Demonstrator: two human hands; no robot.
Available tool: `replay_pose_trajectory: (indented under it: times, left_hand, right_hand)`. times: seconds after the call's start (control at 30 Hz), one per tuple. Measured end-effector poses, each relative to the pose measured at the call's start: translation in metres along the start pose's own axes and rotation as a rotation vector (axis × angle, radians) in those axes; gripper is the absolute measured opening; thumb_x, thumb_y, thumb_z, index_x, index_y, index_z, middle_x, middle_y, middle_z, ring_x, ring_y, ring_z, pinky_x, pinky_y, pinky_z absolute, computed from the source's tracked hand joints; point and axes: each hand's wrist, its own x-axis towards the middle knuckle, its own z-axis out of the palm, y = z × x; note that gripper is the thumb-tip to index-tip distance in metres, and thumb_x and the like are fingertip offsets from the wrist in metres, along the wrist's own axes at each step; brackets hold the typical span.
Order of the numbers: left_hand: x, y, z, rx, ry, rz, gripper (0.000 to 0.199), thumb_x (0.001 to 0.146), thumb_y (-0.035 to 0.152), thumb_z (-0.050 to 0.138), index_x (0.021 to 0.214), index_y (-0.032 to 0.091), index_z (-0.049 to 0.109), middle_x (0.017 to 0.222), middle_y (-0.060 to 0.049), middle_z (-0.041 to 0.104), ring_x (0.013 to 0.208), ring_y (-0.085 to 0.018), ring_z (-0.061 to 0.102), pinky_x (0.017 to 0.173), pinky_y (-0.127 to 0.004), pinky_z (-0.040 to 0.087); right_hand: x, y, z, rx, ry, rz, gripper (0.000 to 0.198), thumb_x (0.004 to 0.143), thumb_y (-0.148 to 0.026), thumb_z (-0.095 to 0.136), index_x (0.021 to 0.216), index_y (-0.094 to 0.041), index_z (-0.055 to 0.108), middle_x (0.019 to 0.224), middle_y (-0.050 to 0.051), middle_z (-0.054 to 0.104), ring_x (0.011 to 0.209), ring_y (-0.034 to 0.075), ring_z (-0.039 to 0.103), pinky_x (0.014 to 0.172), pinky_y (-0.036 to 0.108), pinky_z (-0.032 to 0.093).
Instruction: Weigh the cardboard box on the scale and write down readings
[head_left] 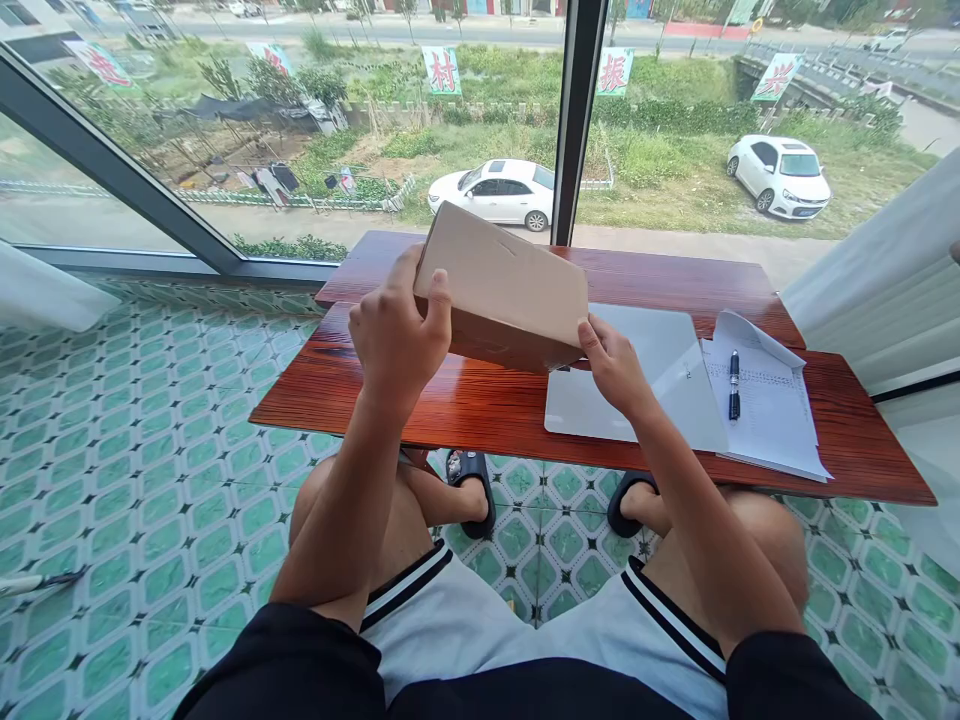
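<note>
A brown cardboard box [506, 275] is held up above the wooden table, tilted down toward the right. My left hand [401, 325] grips its left end, with the thumb on the near face and the other fingers mostly hidden behind. At the lower right corner, my right hand [616, 365] pinches the box, thumb toward me. The box looks closed on the sides that show. Beneath and right of my right hand lies a closed silver laptop [667, 350] on the table.
The reddish wooden table [465, 408] has a gap between its boards. On its right side lie paper sheets [776, 425] with a black pen [734, 385] on top. Behind it stands a large window with a dark frame post [576, 120]. A white curtain [877, 260] hangs at the right.
</note>
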Motion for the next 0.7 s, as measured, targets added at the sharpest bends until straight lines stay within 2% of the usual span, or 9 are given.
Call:
replay_pose_trajectory:
  times: [0.3, 0.47, 0.6, 0.7]
  left_hand:
    - [0.0, -0.009, 0.008, 0.053, -0.022, 0.002, 0.054, 0.1, 0.045, 0.041, 0.139, 0.017, 0.064, 0.119, -0.015, 0.075, 0.114, -0.037, 0.068, 0.101, -0.045, 0.047]
    - [0.0, -0.014, 0.011, 0.053, -0.024, 0.009, 0.054, 0.101, 0.044, 0.039, 0.139, 0.015, 0.065, 0.116, -0.018, 0.075, 0.111, -0.039, 0.069, 0.098, -0.046, 0.047]
    - [0.002, -0.019, 0.013, 0.068, -0.03, 0.001, 0.055, 0.1, 0.044, 0.039, 0.138, 0.014, 0.065, 0.115, -0.018, 0.075, 0.111, -0.039, 0.069, 0.098, -0.045, 0.048]
    - [0.002, -0.024, 0.015, 0.077, -0.03, -0.012, 0.054, 0.099, 0.043, 0.04, 0.137, 0.015, 0.066, 0.113, -0.018, 0.076, 0.111, -0.039, 0.069, 0.099, -0.045, 0.047]
  right_hand:
    - [0.002, 0.009, 0.005, 0.043, -0.038, 0.013, 0.061, 0.093, -0.074, 0.046, 0.123, -0.024, 0.066, 0.096, 0.004, 0.071, 0.092, 0.022, 0.066, 0.076, 0.034, 0.061]
    - [0.003, 0.009, 0.006, 0.061, -0.045, 0.01, 0.058, 0.095, -0.066, 0.049, 0.132, -0.024, 0.063, 0.108, 0.005, 0.074, 0.101, 0.025, 0.069, 0.082, 0.037, 0.062]
    - [0.004, 0.013, 0.008, 0.108, -0.047, 0.021, 0.059, 0.094, -0.056, 0.054, 0.142, -0.023, 0.057, 0.12, 0.006, 0.074, 0.106, 0.026, 0.07, 0.085, 0.039, 0.064]
    - [0.005, 0.017, 0.009, 0.167, -0.071, 0.022, 0.066, 0.093, -0.055, 0.057, 0.15, -0.023, 0.05, 0.125, 0.007, 0.072, 0.109, 0.025, 0.07, 0.086, 0.04, 0.065]
